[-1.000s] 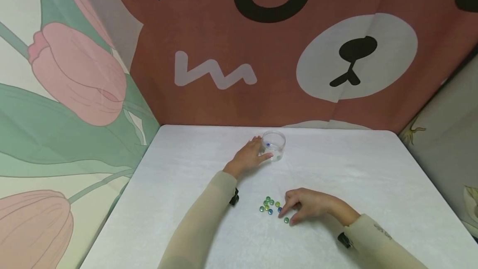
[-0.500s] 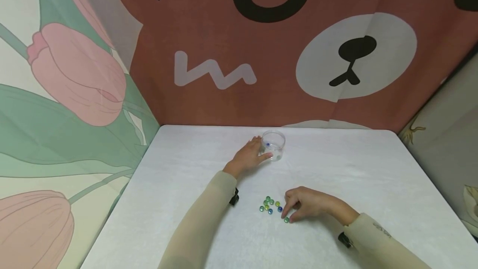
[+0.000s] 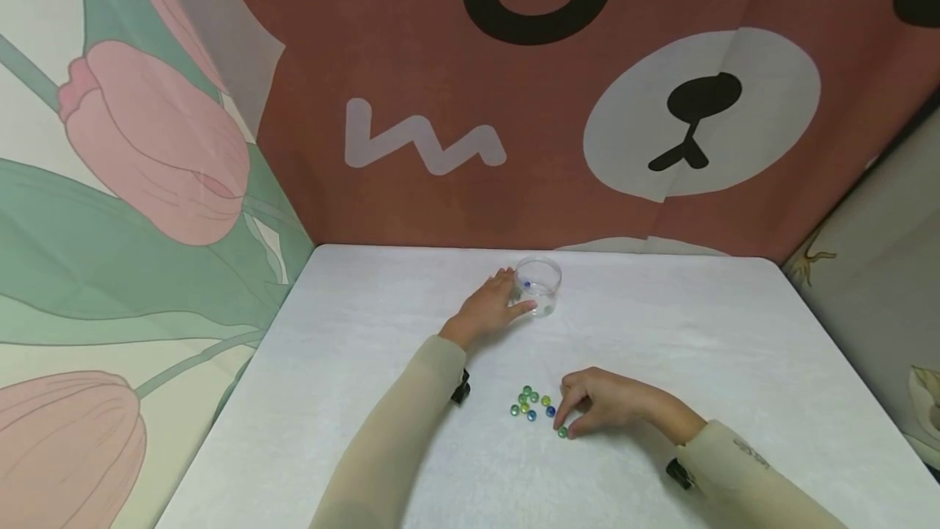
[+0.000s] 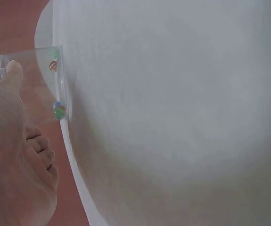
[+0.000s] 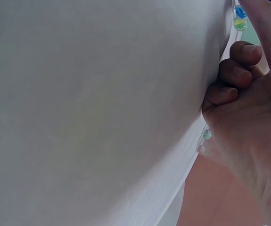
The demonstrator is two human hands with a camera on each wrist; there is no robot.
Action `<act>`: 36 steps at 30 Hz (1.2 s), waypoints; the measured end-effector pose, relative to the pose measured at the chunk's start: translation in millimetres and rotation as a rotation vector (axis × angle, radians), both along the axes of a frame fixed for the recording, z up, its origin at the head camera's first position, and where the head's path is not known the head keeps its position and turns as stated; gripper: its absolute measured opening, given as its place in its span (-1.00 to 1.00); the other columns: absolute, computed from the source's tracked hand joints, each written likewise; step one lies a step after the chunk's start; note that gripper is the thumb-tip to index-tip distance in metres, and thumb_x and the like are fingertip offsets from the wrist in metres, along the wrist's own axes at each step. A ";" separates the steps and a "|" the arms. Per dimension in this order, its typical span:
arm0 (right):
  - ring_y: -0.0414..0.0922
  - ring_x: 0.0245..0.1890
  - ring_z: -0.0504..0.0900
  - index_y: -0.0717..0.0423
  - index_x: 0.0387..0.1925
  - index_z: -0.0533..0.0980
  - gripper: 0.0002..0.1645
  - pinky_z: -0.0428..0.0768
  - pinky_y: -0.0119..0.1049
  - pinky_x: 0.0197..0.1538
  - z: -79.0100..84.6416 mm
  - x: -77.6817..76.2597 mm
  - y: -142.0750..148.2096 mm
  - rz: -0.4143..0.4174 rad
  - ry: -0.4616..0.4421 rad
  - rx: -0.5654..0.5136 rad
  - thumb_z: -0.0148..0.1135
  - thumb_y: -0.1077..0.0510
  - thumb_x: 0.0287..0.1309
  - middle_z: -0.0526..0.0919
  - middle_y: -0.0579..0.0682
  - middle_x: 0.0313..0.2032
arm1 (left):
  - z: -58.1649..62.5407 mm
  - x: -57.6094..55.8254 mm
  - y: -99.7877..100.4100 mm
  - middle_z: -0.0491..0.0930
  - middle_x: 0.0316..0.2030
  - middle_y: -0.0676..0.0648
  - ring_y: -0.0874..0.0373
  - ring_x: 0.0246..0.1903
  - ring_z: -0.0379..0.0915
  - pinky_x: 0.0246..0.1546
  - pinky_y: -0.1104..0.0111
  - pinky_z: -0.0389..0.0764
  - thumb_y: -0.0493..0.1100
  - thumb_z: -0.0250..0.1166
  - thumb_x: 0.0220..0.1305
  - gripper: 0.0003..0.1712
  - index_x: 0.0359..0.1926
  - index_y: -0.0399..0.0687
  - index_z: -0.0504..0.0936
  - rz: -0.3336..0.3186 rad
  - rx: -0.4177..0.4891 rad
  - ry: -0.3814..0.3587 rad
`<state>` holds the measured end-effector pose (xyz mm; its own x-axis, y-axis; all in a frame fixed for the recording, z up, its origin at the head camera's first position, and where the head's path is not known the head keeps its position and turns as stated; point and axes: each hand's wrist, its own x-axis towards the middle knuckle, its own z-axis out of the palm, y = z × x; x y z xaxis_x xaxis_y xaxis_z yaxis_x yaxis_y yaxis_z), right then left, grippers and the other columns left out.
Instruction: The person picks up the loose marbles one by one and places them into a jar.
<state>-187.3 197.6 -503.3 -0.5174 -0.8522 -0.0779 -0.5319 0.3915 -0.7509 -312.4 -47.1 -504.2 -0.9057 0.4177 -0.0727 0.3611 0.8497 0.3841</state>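
Observation:
A clear round jar (image 3: 538,288) stands near the far edge of the table, several marbles (image 4: 59,112) at its bottom. My left hand (image 3: 486,310) holds it from the left, thumb on the near side; some fingers are partly hidden behind it. In front of me my right hand (image 3: 604,400) pinches a green marble (image 3: 562,432) between thumb and index finger, low at the table. Its other fingers (image 5: 236,73) are curled in the right wrist view. Just left lies a loose group of green, yellow and blue marbles (image 3: 534,397), a dark blue marble (image 3: 551,411) closest to the hand.
A white cloth covers the table (image 3: 698,333). Behind it hangs a reddish-brown curtain (image 3: 411,211) with a bear print, close to the jar. A tulip-print curtain (image 3: 147,268) runs along the left side, and another hanging cloth (image 3: 874,268) lines the right.
My right index finger has moved from beside the dark blue marble towards the green one, and finger and thumb have closed on it. The left hand and jar have stayed still.

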 end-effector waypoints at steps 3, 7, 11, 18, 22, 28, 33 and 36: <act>-0.42 -0.43 0.36 -0.11 -0.21 0.79 -0.80 0.44 -0.54 -0.36 0.2 0.1 0.4 -0.004 -0.009 -0.003 0.54 0.08 0.07 0.54 -0.16 -0.43 | -0.2 -0.1 0.1 -0.02 0.60 -0.07 0.08 0.59 -0.21 0.58 0.25 -0.08 0.50 -0.05 0.41 0.06 0.61 -0.11 -0.02 0.003 0.001 0.000; -0.41 -0.40 0.36 -0.12 -0.19 0.78 -0.81 0.46 -0.53 -0.32 1.2 0.1 1.1 -0.009 0.003 -0.002 0.52 0.07 0.10 0.54 -0.18 -0.41 | -2.9 -1.2 -0.2 -0.01 0.60 -0.07 0.09 0.59 -0.21 0.58 0.26 -0.09 0.52 -0.08 0.39 0.08 0.61 -0.10 -0.02 0.000 0.000 0.006; -0.42 -0.37 0.37 -0.16 -0.18 0.77 -0.81 0.47 -0.52 -0.29 1.5 -1.4 0.7 -0.017 0.025 0.016 0.51 0.06 0.13 0.53 -0.23 -0.38 | -5.2 -2.0 -0.4 -0.01 0.60 -0.07 0.09 0.59 -0.22 0.58 0.27 -0.11 0.54 -0.11 0.38 0.09 0.61 -0.09 -0.02 -0.001 -0.004 0.012; -0.43 -0.38 0.36 -0.16 -0.17 0.76 -0.82 0.47 -0.50 -0.29 4.8 -5.7 0.5 -0.028 0.076 -0.006 0.48 0.09 0.16 0.53 -0.27 -0.37 | -5.8 -2.6 -0.5 -0.01 0.60 -0.07 0.08 0.59 -0.22 0.58 0.25 -0.09 0.53 -0.11 0.39 0.08 0.61 -0.10 -0.02 0.000 -0.008 0.017; -0.41 -0.41 0.33 -0.14 -0.17 0.76 -0.83 0.45 -0.49 -0.33 7.1 -8.9 2.0 -0.052 0.107 -0.032 0.48 0.09 0.17 0.50 -0.24 -0.41 | -5.7 -2.3 -0.4 -0.02 0.60 -0.08 0.08 0.59 -0.21 0.58 0.24 -0.07 0.54 -0.12 0.39 0.08 0.61 -0.10 -0.02 0.003 -0.006 0.013; -0.38 -0.45 0.32 -0.12 -0.18 0.76 -0.85 0.40 -0.48 -0.40 10.7 -14.1 3.7 -0.170 0.130 -0.053 0.47 0.07 0.19 0.44 -0.27 -0.47 | -2.8 -0.6 0.4 -0.02 0.60 -0.09 0.07 0.59 -0.21 0.58 0.24 -0.07 0.53 -0.10 0.40 0.08 0.61 -0.12 -0.02 0.007 -0.005 0.007; -0.37 -0.49 0.33 -0.10 -0.17 0.76 -0.85 0.41 -0.45 -0.42 12.4 -17.0 4.7 -0.302 0.152 -0.053 0.46 0.06 0.21 0.44 -0.28 -0.49 | 0.0 0.4 0.5 0.00 0.59 -0.13 0.05 0.59 -0.19 0.58 0.25 -0.08 0.48 -0.05 0.42 0.07 0.61 -0.16 -0.01 0.006 0.012 0.003; -0.36 -0.51 0.31 -0.05 -0.16 0.76 -0.84 0.39 -0.44 -0.44 12.3 -18.9 5.6 -0.360 0.147 -0.069 0.46 0.08 0.21 0.41 -0.27 -0.52 | -0.8 0.1 0.4 0.00 0.59 -0.12 0.05 0.59 -0.19 0.58 0.25 -0.08 0.49 -0.05 0.41 0.07 0.61 -0.15 -0.01 0.007 0.012 0.000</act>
<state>-206.2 203.1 -491.0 -0.7855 -0.6149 0.0705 -0.4737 0.5239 -0.7080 -312.3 -46.6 -505.0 -0.9087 0.4119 -0.0681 0.3547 0.8478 0.3942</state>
